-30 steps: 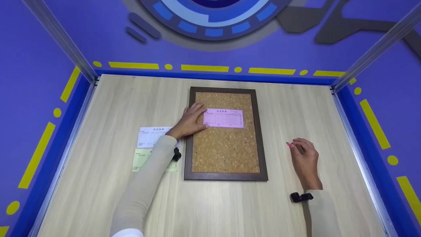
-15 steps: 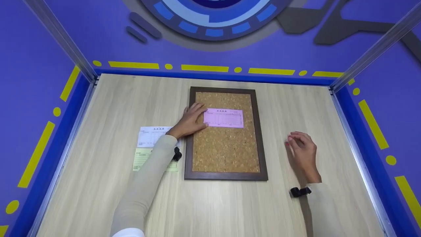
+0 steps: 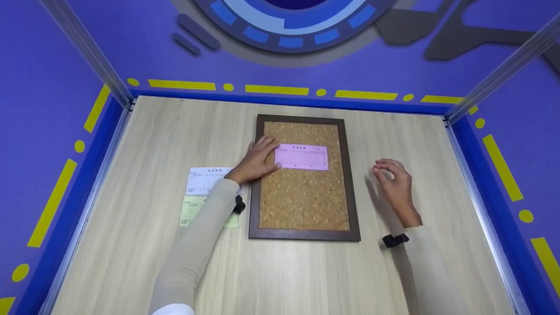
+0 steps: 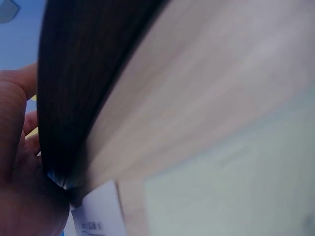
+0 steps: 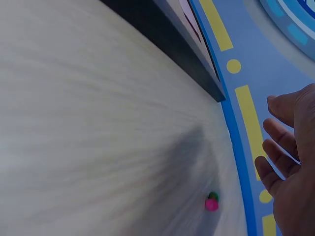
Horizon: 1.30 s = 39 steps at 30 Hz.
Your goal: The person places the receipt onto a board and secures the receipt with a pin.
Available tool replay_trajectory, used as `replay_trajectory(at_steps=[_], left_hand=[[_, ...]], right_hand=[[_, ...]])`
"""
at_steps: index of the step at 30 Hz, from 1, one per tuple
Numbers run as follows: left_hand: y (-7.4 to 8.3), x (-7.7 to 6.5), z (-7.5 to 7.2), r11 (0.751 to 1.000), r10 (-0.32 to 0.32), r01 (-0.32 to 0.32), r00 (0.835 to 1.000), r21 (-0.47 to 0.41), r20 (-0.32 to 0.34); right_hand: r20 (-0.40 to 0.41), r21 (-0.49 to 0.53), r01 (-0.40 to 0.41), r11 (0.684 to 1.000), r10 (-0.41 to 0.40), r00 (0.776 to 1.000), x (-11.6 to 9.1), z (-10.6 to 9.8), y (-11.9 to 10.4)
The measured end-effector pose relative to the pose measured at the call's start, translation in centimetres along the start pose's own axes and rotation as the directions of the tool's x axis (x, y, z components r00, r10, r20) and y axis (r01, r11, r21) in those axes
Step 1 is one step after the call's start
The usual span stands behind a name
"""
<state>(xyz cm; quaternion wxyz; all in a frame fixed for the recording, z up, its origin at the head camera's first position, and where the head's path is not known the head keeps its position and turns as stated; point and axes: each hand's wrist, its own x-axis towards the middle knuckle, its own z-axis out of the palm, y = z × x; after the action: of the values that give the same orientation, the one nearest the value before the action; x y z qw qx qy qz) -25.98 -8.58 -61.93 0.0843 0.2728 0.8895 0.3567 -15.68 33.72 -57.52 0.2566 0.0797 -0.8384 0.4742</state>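
A corkboard point(image 3: 304, 197) in a dark brown frame lies on the table, with a pink printed slip point(image 3: 302, 156) flat on its upper half. My left hand point(image 3: 253, 161) reaches across the frame's left side. Its spread fingers and thumb press at the slip's left corners. To the right of the board, my right hand point(image 3: 396, 181) is raised above the table, thumb and index fingertips brought close together. I cannot tell whether anything small is between them. Below that hand, a tiny pink and green item point(image 5: 211, 202) rests on the table in the right wrist view.
Left of the board, a white printed slip point(image 3: 203, 181) and a pale green slip point(image 3: 190, 212) lie partly under the left forearm. Blue walls point(image 3: 131, 35) with yellow markings enclose the table's back and sides.
The right hand has lifted and moved forward and slightly left, away from the small pink item at its fingertips earlier. The left hand stays on the slip.
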Motion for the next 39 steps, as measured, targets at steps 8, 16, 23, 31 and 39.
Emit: replay_trajectory(at_steps=[8, 16, 23, 31, 39], left_hand=[[0.1, -0.1, -0.1, 1.0, 0.002, -0.002, 1.0, -0.002, 0.002], [0.1, 0.1, 0.0, 1.0, 0.004, -0.004, 1.0, 0.005, -0.011], [-0.2, 0.0, 0.2, 1.0, -0.008, 0.007, 1.0, 0.016, 0.002], [-0.2, -0.1, 0.0, 1.0, 0.014, -0.014, 1.0, 0.011, -0.026], [-0.3, 0.0, 0.1, 1.0, 0.008, -0.007, 1.0, 0.031, -0.014]], right_hand=[[0.036, 0.016, 0.015, 1.0, -0.016, 0.999, 1.3, 1.4, -0.8], [0.053, 0.051, -0.002, 0.999, -0.001, 0.999, 2.2, 2.6, -1.0], [0.078, 0.079, -0.002, 0.997, -0.004, 0.997, 2.7, 4.2, -0.6], [0.151, 0.075, -0.011, 0.997, -0.001, 0.989, 4.1, 6.0, 1.8], [0.235, 0.052, -0.022, 0.998, 0.009, 0.972, 5.4, 6.8, 1.7]])
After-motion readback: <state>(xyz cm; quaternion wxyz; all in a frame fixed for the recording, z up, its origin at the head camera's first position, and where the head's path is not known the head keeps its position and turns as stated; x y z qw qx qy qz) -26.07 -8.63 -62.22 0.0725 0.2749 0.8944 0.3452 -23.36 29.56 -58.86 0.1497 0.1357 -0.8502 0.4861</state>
